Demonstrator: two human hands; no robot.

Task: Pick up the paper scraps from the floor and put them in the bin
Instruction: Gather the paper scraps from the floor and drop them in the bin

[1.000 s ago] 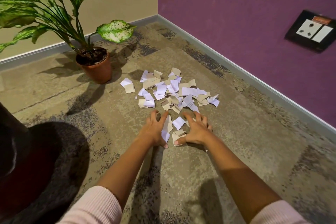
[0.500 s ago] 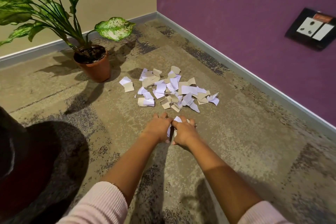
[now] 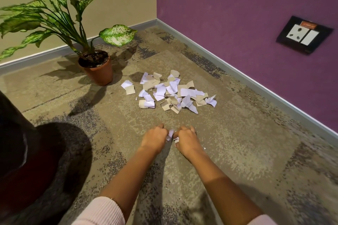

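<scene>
A pile of white and tan paper scraps lies on the carpet near the corner of the room. Nearer to me, my left hand and my right hand are pressed together with fingers curled around a small bunch of scraps; white bits poke out between the two fists. Both hands are low over the carpet, a short way in front of the pile. A dark round bin stands at the left edge, its inside mostly in shadow.
A potted plant in a terracotta pot stands left of the pile, with leaves spreading wide. A purple wall with a socket plate runs along the right. A tiny white fleck lies by my right hand.
My hands, spread flat over the nearest scraps a second ago, have closed together around them and drawn back toward me, leaving bare carpet between them and the pile.
</scene>
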